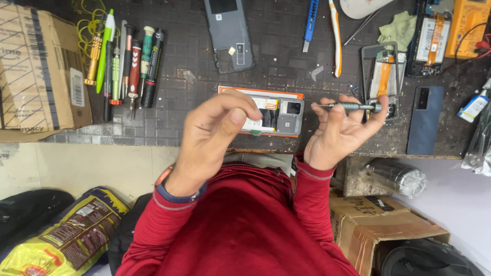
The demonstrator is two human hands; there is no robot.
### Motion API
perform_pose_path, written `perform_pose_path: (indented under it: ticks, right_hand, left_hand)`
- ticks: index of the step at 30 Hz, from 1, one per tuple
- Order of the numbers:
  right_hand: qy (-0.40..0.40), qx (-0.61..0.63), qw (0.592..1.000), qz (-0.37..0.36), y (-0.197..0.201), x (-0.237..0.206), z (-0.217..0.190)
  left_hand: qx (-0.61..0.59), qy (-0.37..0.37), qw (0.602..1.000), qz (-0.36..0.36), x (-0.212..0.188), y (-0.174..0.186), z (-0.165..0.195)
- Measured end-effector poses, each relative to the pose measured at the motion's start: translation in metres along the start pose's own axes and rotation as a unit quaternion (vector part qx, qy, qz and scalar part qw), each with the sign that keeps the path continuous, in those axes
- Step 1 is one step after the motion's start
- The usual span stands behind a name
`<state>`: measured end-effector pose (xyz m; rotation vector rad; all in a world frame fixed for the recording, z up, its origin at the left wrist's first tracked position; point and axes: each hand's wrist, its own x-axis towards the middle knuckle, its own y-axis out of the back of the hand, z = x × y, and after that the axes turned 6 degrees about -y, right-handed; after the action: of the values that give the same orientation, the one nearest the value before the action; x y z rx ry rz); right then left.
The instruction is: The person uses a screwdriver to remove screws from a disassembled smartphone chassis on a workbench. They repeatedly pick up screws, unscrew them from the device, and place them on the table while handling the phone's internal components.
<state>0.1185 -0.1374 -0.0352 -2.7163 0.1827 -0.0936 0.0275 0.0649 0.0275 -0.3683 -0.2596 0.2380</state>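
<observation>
Right hand (340,130) grips screwdriver (348,107); left hand (217,128) fingers pinched together, content unclear, above opened phone (279,116).

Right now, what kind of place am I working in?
Most likely a phone repair bench. An opened phone lies under your hands, your right hand holds a small screwdriver, and a row of screwdrivers lies on the dark work mat.

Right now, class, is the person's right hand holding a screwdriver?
Yes: the right hand holds a slim grey screwdriver level above the opened phone.
</observation>
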Motion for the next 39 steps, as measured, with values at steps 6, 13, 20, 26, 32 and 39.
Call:
perform_pose_path:
  ticks: [6, 13, 20, 26, 32, 39]
  right_hand:
    - [0.094, -0.010, 0.994, -0.051, -0.030, -0.032, -0.031]
    - [0.173, -0.026, 0.979, -0.101, -0.057, -0.058, -0.056]
    - [0.143, -0.025, 0.980, -0.139, -0.065, -0.063, -0.051]
    - [0.159, -0.039, 0.978, -0.132, -0.067, -0.070, -0.043]
    - [0.174, -0.048, 0.976, -0.125, -0.064, -0.071, -0.042]
    - [0.263, -0.085, 0.952, -0.129, -0.067, -0.071, -0.041]
  left_hand:
    - [-0.366, 0.175, 0.908, 0.105, -0.018, -0.019, -0.016]
    - [-0.276, 0.153, 0.945, 0.088, -0.018, -0.029, -0.017]
    - [-0.209, 0.054, 0.976, 0.027, -0.023, -0.034, -0.013]
    - [-0.168, 0.057, 0.984, 0.005, -0.028, -0.036, -0.014]
    - [-0.143, 0.042, 0.989, -0.001, -0.029, -0.037, -0.019]
    - [-0.078, 0.040, 0.996, -0.002, -0.029, -0.037, -0.017]
